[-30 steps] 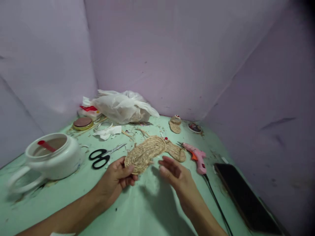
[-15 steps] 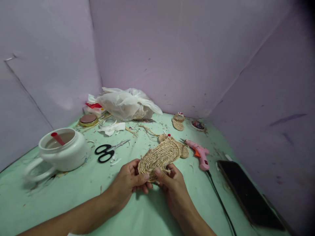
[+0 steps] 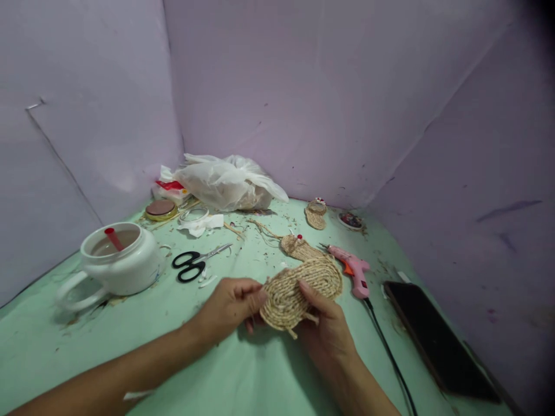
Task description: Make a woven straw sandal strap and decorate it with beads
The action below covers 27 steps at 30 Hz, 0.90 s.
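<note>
A sole-shaped piece of coiled straw rope [image 3: 286, 300] is held up off the table between my hands, with short loose rope ends at its lower edge. My left hand [image 3: 236, 303] pinches its left end between thumb and fingers. On the right side, my right hand [image 3: 327, 329] grips it with the thumb on top and the fingers hidden underneath. Just behind it lies another braided straw piece [image 3: 299, 248] with a red bead, partly covered by the held sole. A pink glue gun [image 3: 353, 268] rests to the right of my right hand.
Black-handled scissors [image 3: 195, 263] and a white mug [image 3: 125, 266] with a red stick are on the left. A plastic bag [image 3: 225, 182], tape roll [image 3: 193, 215] and round tin [image 3: 160, 210] sit at the back. A small straw slipper [image 3: 315, 215] and a phone [image 3: 437, 341] lie right.
Both hands have moved right with the straw sole, which now lies turned more level. My right thumb has shifted farther up onto its face. More of the beaded piece behind shows.
</note>
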Each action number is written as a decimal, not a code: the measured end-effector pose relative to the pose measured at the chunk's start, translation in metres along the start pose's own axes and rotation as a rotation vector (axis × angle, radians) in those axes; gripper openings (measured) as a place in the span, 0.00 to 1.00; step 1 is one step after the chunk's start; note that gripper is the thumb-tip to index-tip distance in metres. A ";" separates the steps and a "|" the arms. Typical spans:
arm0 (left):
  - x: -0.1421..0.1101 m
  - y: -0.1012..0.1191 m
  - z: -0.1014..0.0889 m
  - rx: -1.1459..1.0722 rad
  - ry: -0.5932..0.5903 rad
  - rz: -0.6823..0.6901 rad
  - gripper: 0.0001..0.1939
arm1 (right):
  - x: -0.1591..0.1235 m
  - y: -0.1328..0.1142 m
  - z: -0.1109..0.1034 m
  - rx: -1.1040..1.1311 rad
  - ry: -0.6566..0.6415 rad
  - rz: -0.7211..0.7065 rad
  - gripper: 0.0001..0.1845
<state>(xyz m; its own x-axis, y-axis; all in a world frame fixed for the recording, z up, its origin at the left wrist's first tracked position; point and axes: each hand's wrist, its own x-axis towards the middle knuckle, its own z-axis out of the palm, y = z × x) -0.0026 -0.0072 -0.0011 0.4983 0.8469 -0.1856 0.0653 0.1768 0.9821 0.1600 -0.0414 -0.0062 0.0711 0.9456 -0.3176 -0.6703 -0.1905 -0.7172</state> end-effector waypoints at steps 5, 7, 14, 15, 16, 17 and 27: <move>-0.002 0.030 -0.070 0.958 0.433 0.133 0.06 | 0.003 -0.010 -0.004 0.158 0.066 0.031 0.07; -0.001 0.027 -0.090 1.215 0.475 -0.016 0.05 | 0.003 -0.013 -0.005 0.189 0.040 0.059 0.07; 0.002 0.007 -0.089 1.218 0.427 -0.023 0.12 | 0.003 -0.012 -0.008 0.245 -0.001 0.051 0.08; 0.003 0.007 -0.088 1.206 0.441 -0.026 0.13 | 0.003 -0.012 -0.008 0.245 -0.008 0.048 0.08; 0.003 0.008 -0.087 1.212 0.446 -0.037 0.14 | 0.003 -0.012 -0.008 0.245 -0.011 0.044 0.09; 0.003 0.009 -0.087 1.231 0.440 -0.055 0.14 | 0.003 -0.012 -0.008 0.246 -0.009 0.041 0.09; 0.002 0.031 -0.081 0.760 0.441 -0.049 0.31 | 0.004 -0.012 -0.005 0.319 0.062 -0.081 0.08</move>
<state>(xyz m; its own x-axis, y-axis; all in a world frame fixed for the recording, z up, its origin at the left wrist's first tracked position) -0.0694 0.0406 0.0268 0.1110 0.9914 -0.0693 0.7140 -0.0310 0.6994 0.1718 -0.0363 -0.0024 0.1713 0.9346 -0.3117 -0.8577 -0.0142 -0.5140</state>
